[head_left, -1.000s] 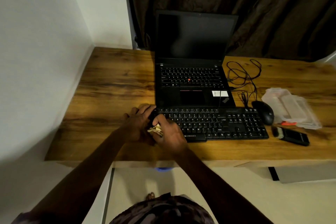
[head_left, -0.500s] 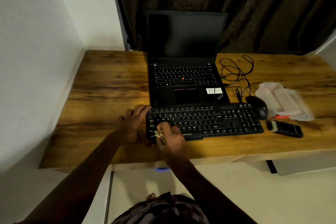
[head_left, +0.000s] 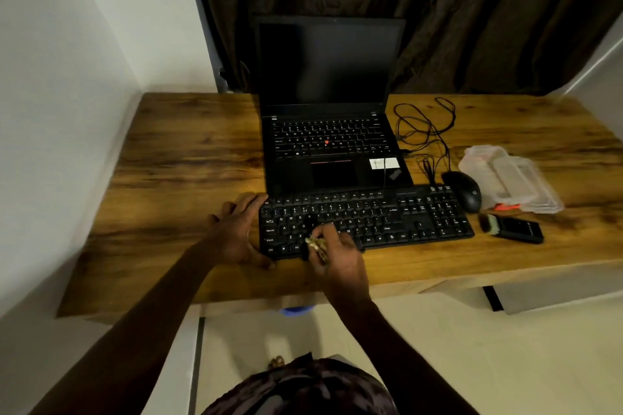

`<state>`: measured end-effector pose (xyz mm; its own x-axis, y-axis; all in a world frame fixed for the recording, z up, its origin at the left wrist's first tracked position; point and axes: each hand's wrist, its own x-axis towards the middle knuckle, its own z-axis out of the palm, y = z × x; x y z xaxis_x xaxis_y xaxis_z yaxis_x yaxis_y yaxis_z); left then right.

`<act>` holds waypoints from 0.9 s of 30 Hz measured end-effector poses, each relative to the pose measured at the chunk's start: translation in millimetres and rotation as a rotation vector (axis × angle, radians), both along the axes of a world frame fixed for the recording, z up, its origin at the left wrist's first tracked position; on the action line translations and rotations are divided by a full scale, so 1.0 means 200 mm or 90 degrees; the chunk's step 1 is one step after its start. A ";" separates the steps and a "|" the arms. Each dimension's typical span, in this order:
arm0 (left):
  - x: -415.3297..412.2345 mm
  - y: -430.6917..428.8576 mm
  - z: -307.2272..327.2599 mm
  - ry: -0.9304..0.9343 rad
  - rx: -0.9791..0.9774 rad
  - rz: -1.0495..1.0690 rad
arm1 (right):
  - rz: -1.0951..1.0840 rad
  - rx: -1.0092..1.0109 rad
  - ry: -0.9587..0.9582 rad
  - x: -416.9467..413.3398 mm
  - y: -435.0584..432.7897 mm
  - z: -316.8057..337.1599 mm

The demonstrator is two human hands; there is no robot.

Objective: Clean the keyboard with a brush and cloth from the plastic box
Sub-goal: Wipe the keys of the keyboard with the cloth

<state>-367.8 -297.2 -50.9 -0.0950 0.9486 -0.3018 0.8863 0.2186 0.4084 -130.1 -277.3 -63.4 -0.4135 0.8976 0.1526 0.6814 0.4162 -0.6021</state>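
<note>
Probably a home desk nook, laptop (head_left: 328, 131), wooden desk (head_left: 188, 158), curtain (head_left: 472, 10)

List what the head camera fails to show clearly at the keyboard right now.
- Head view: the item in the right hand is a small yellowish bundle, mostly covered by the fingers; cloth or brush, cannot tell.
- Keys under that hand on the keyboard are hidden.
- Plastic box: contents too blurred and dim.
- Left hand covers the keyboard's left edge.

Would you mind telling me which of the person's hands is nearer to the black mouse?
The right hand, over the keyboard's lower left keys, is nearer the mouse. The left hand rests at the keyboard's left end, farther away.
</note>
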 end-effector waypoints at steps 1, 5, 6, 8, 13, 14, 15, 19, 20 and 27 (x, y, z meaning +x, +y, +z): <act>0.00 0.00 0.00 -0.003 -0.001 0.001 | -0.003 -0.010 0.002 0.01 0.00 0.00; 0.00 0.00 0.02 -0.019 -0.025 0.000 | -0.107 -0.087 -0.017 0.14 0.09 0.01; 0.00 0.00 0.03 -0.021 -0.031 0.001 | -0.129 -0.085 -0.023 0.17 0.12 0.02; 0.00 0.01 0.03 -0.021 -0.044 0.005 | -0.137 -0.061 -0.033 0.20 0.13 0.01; 0.01 0.02 0.03 -0.011 -0.082 0.009 | 0.000 0.043 -0.002 0.11 0.04 -0.01; 0.02 0.02 0.03 -0.011 -0.086 0.010 | 0.017 0.051 0.006 0.11 0.03 -0.01; 0.02 0.02 0.03 -0.007 -0.085 0.011 | 0.023 0.048 0.011 0.12 0.04 -0.01; 0.10 0.03 0.00 0.050 -0.036 0.039 | -0.054 0.024 -0.006 0.28 0.15 0.00; 0.13 0.03 -0.01 0.067 -0.019 0.046 | -0.072 0.029 -0.003 0.31 0.17 0.01; 0.50 0.17 0.00 0.141 0.030 -0.049 | 0.002 0.089 -0.009 0.30 0.17 -0.01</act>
<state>-268.7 -262.6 -50.0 -0.0799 0.9683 -0.2365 0.9687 0.1314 0.2108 -70.9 -244.2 -66.2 -0.4198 0.8666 0.2698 0.6881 0.4978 -0.5279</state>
